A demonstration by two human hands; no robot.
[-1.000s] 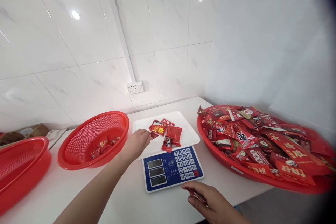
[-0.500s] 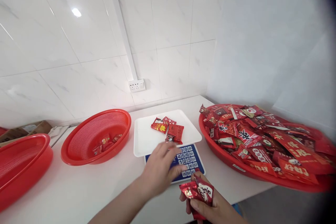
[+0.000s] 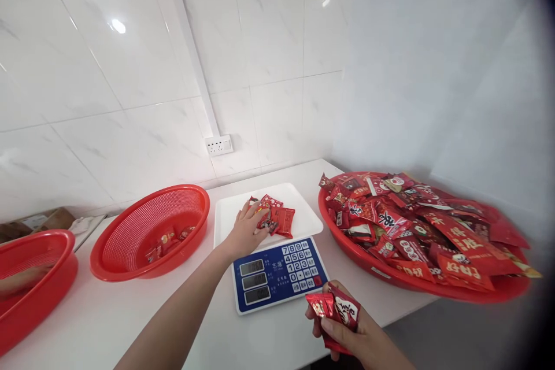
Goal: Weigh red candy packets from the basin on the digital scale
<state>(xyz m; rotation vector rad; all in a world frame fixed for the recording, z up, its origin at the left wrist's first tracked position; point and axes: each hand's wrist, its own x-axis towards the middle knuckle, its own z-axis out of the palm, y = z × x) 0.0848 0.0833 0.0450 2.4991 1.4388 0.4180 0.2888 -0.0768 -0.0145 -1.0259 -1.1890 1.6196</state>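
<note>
My left hand point(image 3: 245, 231) reaches over the white scale tray point(image 3: 225, 217), its fingers apart and touching a small pile of red snack packets point(image 3: 285, 221). Part of that pile is hidden beneath the fingers. The blue keypad and display panel of the digital scale point(image 3: 277, 269) faces me in front of the tray. Low and to the right, my right hand point(image 3: 347, 332) is closed around several shiny red snack packets point(image 3: 336, 311), one with a white patch and dark lettering. It hangs just past the scale's near right corner.
A large red basin point(image 3: 377, 269) heaped with packets stands at the right. Left of the scale, a red perforated basket point(image 3: 150, 193) holds several packets. Another person's hand point(image 3: 26, 280) is inside the red basket point(image 3: 65, 248) at far left. A wall socket point(image 3: 219, 145) is behind.
My left hand has moved forward and left from above the keypad onto the packets on the tray. My right hand keeps its packets. Another person's hand has appeared in the far-left basket.
</note>
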